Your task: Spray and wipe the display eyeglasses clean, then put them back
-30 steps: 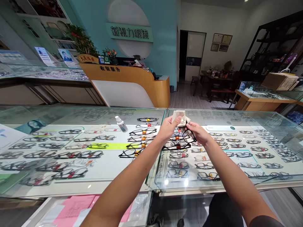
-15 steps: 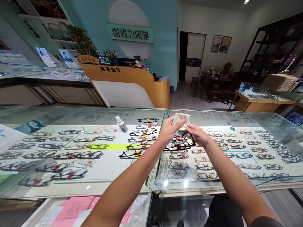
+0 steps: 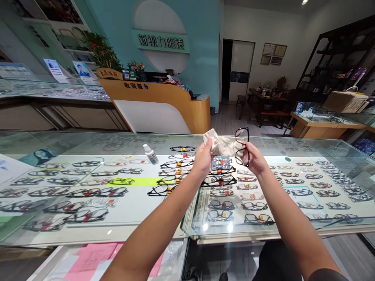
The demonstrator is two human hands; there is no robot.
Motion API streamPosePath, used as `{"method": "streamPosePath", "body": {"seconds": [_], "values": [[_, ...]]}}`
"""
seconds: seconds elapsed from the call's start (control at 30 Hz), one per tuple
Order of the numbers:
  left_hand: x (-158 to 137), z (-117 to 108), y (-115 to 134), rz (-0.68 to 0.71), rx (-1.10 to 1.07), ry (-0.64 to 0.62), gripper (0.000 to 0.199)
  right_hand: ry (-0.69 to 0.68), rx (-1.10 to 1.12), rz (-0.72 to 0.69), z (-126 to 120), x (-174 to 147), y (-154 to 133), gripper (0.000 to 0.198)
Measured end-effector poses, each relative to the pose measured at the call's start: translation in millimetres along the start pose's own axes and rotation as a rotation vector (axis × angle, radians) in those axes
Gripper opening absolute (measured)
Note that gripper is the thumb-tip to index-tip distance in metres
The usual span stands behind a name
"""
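Observation:
Above the glass display counter, my left hand (image 3: 204,156) is closed on a crumpled cream cleaning cloth (image 3: 227,146). The cloth stretches across to the eyeglasses (image 3: 243,146), a dark frame turned upright on its side. My right hand (image 3: 255,158) grips these eyeglasses near the bridge, with the fingers partly hidden behind the frame. Whether the right fingers also pinch the cloth's end I cannot tell. To the left, a small white spray bottle (image 3: 150,154) stands on the counter. Several black eyeglass frames with coloured tags (image 3: 182,171) lie near my left forearm.
The glass display counter (image 3: 187,230) holds many rows of eyeglasses on both sides. Below it at left, a drawer (image 3: 52,265) stands open with pink packets (image 3: 90,259). Behind are a curved wooden reception desk (image 3: 164,95) and a cardboard box (image 3: 344,102) on another case.
The eyeglasses have come up and turned upright on their side in my right hand. My hands have moved apart, and the bunched cloth is now spread between them.

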State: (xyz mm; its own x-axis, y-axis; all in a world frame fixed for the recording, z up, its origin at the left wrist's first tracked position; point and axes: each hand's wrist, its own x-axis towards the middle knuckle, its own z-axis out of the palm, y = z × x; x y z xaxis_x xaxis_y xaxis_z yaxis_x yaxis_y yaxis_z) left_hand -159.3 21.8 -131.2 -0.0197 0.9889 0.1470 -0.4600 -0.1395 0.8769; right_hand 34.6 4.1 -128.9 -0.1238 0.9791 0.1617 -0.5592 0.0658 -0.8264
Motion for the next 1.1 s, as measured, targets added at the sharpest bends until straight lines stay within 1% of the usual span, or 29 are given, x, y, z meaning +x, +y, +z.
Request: {"method": "streamPosePath", "body": {"seconds": [0.07,0.13,0.23,0.3,0.33,0.4,0.5,0.57,0.6,0.63,0.67,0.77,0.83,0.9,0.93,1.0,1.07,1.1], "values": [[-3,1,0,-0.038,0.022,-0.010,0.061,0.059,0.019,-0.057,-7,4,-6,0.028],[-9,4,-2,-0.108,0.059,-0.092,0.066,0.083,0.039,-0.090,-14,7,-11,0.031],[-23,11,-7,-0.229,0.145,-0.333,0.074,0.089,0.027,-0.106,-22,9,-16,0.032],[-33,15,-11,-0.267,0.216,-0.524,0.073,0.097,0.003,-0.105,-24,9,-17,0.031],[-37,17,-13,-0.264,0.253,-0.607,0.071,0.102,-0.002,-0.102,-24,8,-17,0.031],[-45,19,-17,-0.215,0.336,-0.726,0.068,0.110,0.008,-0.096,-24,8,-17,0.032],[-52,20,-23,-0.118,0.454,-0.847,0.064,0.094,0.038,-0.093,-23,8,-16,0.036],[-52,20,-25,-0.080,0.508,-0.886,0.061,0.070,0.022,-0.096,-23,7,-17,0.036],[-51,19,-26,-0.055,0.533,-0.867,0.057,0.059,0.003,-0.096,-23,7,-17,0.035],[-49,19,-25,-0.016,0.562,-0.814,0.051,0.050,-0.019,-0.095,-23,7,-17,0.034],[-46,18,-23,0.039,0.595,-0.729,0.044,0.043,-0.038,-0.094,-22,7,-18,0.033],[-35,14,-12,0.244,0.682,-0.423,0.021,0.012,-0.085,-0.076,-20,5,-18,0.033],[-29,10,-3,0.373,0.696,-0.269,0.018,-0.021,-0.107,-0.057,-17,3,-18,0.035],[-26,6,4,0.461,0.687,-0.173,0.022,-0.073,-0.128,-0.029,-15,0,-18,0.037],[-25,5,6,0.496,0.687,-0.142,0.025,-0.107,-0.143,-0.010,-13,-1,-19,0.038],[-23,2,10,0.578,0.708,-0.127,0.031,-0.181,-0.190,0.039,-11,-5,-20,0.041],[-21,0,11,0.697,0.753,-0.171,0.034,-0.253,-0.251,0.111,-10,-8,-22,0.044],[-20,0,11,0.756,0.780,-0.211,0.043,-0.293,-0.284,0.149,-10,-9,-23,0.046]]}}
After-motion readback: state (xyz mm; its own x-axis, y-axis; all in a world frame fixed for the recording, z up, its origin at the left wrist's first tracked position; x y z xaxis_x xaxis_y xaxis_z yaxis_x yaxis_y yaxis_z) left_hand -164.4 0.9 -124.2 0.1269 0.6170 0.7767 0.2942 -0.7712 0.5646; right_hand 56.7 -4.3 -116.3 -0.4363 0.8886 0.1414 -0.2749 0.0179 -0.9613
